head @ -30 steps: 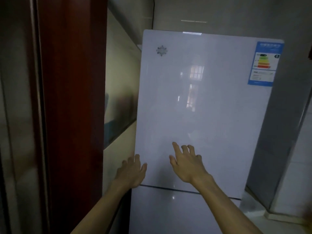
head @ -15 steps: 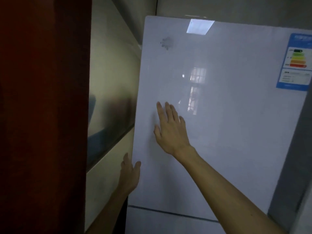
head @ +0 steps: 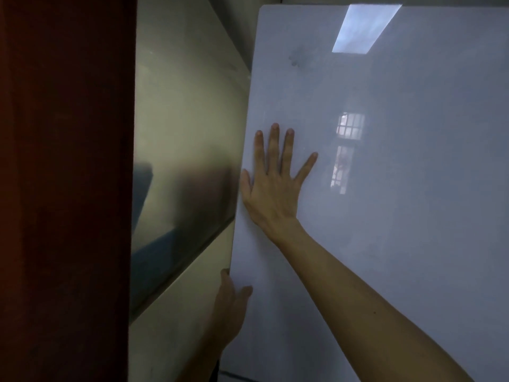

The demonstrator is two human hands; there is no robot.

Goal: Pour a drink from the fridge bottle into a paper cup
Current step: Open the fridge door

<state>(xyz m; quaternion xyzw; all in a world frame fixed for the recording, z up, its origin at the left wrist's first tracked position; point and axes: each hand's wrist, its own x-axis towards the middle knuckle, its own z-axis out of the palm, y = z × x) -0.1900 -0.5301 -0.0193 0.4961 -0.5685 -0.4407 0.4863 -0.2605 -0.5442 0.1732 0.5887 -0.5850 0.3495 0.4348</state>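
The person is starting to open the fridge door, shut for now, so the bottle is presumably sitting hidden behind it; no cup is showing. The right grip is pressing flat on it, fingers apart. The left grip is clamping its left edge, needing next to pull outward

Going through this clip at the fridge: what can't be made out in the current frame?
Head view:
The bottle and paper cup: not in view; the fridge door hides whatever is inside.
The left hand: its fingers reach the door's left edge in shadow, grip unclear.
The door's right side and bottom: cut off by the frame edge.
The mark near the door's top: blurred.
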